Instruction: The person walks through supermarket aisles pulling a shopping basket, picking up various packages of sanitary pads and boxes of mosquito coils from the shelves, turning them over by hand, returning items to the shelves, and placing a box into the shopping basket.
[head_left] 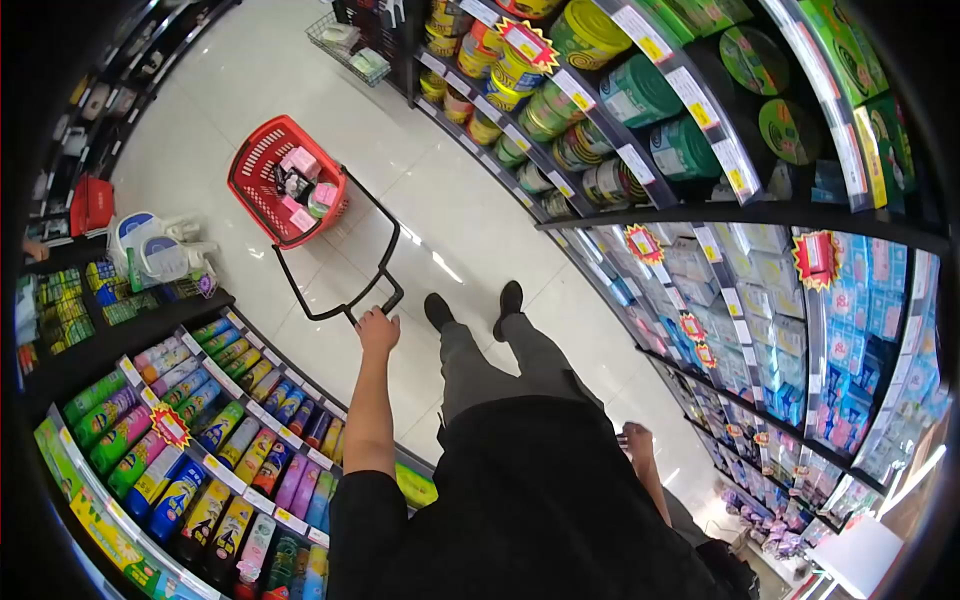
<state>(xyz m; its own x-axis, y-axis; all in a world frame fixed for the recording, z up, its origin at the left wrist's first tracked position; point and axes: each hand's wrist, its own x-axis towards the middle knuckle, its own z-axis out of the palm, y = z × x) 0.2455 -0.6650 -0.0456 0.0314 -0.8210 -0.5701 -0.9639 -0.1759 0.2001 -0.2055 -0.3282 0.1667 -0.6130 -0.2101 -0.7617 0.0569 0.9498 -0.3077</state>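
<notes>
My left hand (377,331) is closed around the black handle (393,262) of a red shopping basket (243,190), which stands on the floor ahead and to the left. Inside the basket lie pink and white packages (302,161) and a dark item. My right hand (635,440) hangs beside my body at the right, near the lower shelves, its fingers loosely curled and partly spread, with nothing visible in it.
Shelves of spray cans (245,437) curve along the left. Tall shelves with round tubs (640,92) and boxed goods (780,330) line the right. A wire basket (368,66) juts out at the top. Another red basket (91,206) is at the far left.
</notes>
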